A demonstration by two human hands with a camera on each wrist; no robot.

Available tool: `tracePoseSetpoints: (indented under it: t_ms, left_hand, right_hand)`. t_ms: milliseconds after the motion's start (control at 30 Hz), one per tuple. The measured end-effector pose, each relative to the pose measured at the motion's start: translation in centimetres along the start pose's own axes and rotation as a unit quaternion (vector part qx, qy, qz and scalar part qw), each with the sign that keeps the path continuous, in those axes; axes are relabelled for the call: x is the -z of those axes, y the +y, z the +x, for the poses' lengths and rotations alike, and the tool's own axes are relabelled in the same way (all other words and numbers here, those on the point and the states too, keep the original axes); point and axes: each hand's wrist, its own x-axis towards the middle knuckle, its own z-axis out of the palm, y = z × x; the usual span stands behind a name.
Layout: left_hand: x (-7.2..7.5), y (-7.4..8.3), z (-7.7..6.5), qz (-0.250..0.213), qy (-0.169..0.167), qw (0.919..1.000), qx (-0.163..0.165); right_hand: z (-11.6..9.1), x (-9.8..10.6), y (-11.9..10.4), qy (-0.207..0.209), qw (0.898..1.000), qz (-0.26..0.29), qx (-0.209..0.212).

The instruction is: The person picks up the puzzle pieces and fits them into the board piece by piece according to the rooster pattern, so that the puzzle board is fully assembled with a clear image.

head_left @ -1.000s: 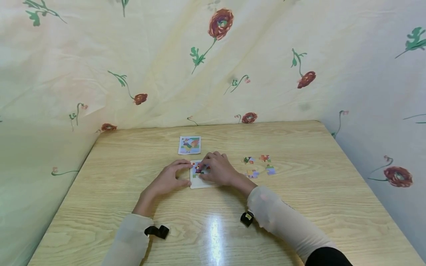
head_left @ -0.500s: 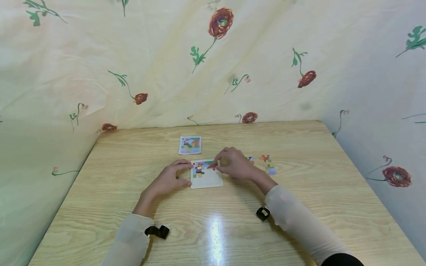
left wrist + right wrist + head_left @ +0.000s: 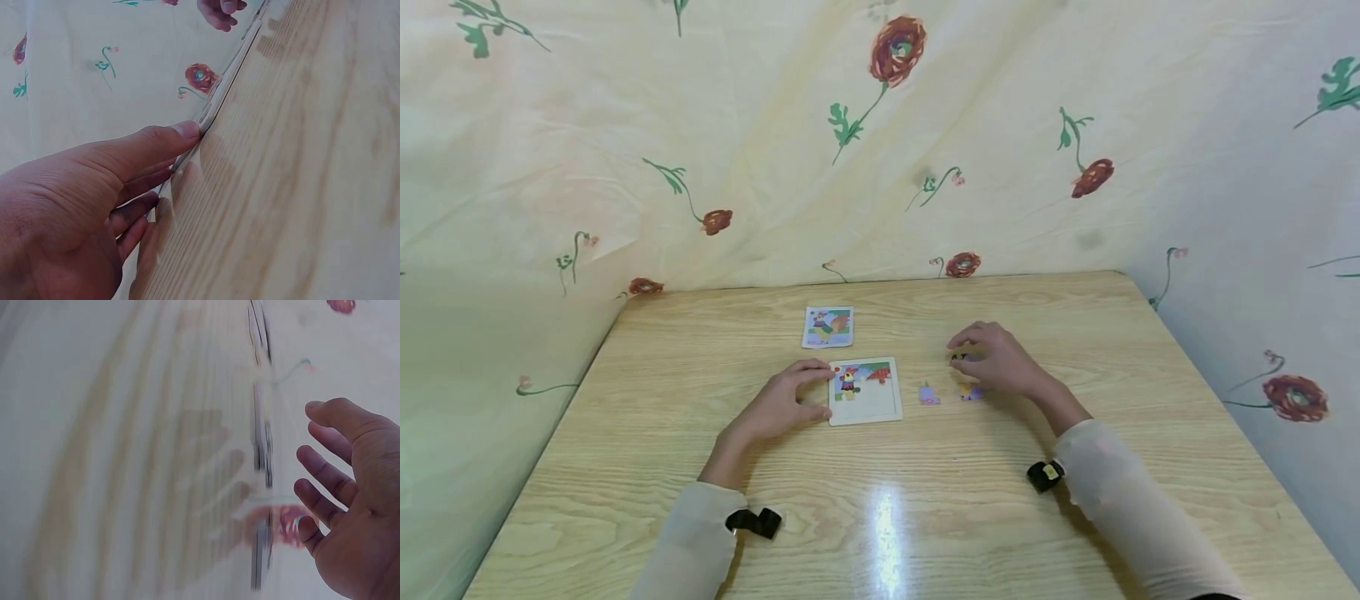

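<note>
In the head view a white-framed jigsaw puzzle board [image 3: 872, 408] lies mid-table, with several joined pieces [image 3: 850, 381] showing a rooster in its upper part. My left hand [image 3: 778, 402] holds the board's left edge, thumb at the lower corner and fingers at the upper one. The left wrist view shows the left thumb [image 3: 186, 129] on the board's thin rim. My right hand [image 3: 1000, 358] hovers over loose pieces, its fingers loosely bent around a dark piece [image 3: 958, 357]. In the right wrist view the right hand [image 3: 356, 487] has spread fingers and nothing between them.
A picture card [image 3: 828, 327] of the rooster lies behind the board. A purple loose piece [image 3: 928, 394] and a yellow-purple piece [image 3: 970, 392] lie right of it. Flowered cloth [image 3: 775, 125] rises behind the wooden table [image 3: 820, 483].
My right hand has moved right, from over the board to the loose pieces. A red piece it was at stays in the board's upper right. The left hand has not moved.
</note>
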Motion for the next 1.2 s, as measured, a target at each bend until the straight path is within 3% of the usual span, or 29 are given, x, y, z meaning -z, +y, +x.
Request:
tracePoseSetpoints:
  t_ms: [267,500,1200]
  left_hand:
    - [0.0,0.0,0.1,0.004,0.003,1.0,0.001]
    - [0.0,0.0,0.1,0.011,0.003,0.9999,-0.002]
    - [0.0,0.2,0.1,-0.001,0.001,1.0,0.007]
  right_hand:
    - [-0.7,1.5,2.1,0.007,0.999,-0.029,0.014]
    - [-0.7,1.9,3.2,-0.001,0.999,-0.051,-0.002]
    - [-0.2,1.5,3.7,-0.016,0.997,-0.079,-0.018]
